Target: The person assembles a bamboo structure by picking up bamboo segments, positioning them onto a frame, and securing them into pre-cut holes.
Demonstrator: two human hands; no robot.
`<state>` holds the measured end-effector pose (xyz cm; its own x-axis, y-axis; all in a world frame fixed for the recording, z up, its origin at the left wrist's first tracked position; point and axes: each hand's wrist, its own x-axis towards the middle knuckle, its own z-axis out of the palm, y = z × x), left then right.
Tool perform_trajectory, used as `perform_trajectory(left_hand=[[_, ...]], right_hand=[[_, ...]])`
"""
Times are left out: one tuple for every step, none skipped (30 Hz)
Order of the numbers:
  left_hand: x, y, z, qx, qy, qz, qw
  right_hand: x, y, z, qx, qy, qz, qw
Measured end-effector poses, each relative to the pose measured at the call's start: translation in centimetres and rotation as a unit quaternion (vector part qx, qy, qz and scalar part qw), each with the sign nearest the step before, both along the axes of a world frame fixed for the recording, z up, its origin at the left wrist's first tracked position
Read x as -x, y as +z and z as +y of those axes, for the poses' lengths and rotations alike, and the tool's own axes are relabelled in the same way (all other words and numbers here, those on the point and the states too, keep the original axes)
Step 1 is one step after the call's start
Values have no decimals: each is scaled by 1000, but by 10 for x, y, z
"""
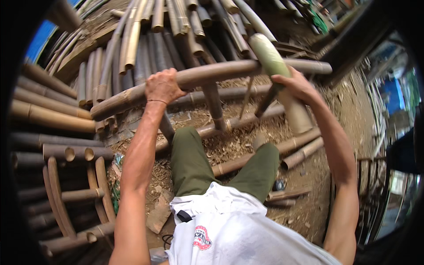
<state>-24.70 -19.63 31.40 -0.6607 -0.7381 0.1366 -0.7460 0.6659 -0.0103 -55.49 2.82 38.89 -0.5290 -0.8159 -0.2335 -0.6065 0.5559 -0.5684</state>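
Note:
In front of me lies a brown bamboo frame, its thick top rail (216,73) running from lower left to upper right. Short bamboo uprights (213,106) join it to lower bamboo rails (238,121). My left hand (163,86) is wrapped round the top rail left of its middle. My right hand (296,84) grips a thick, pale green bamboo length (269,55), slightly blurred. This piece slants across the rail's right part; whether it touches the rail I cannot tell.
Stacked bamboo poles (176,22) fill the far side and the left. A smaller bamboo frame (81,194) stands at lower left. Loose bamboo lengths (302,152) and a small dark round object (278,184) lie on the ground by my right knee. Shavings (243,139) cover the soil.

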Motion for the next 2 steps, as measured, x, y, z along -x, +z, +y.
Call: perform_trajectory(left_hand=[[0,1,-1,11,3,2,1000],[-7,-3,0,15,-3,-11,1000]], right_hand=[[12,15,-6,-10,24,-116,993],[21,32,-9,-27,38,-243,969]])
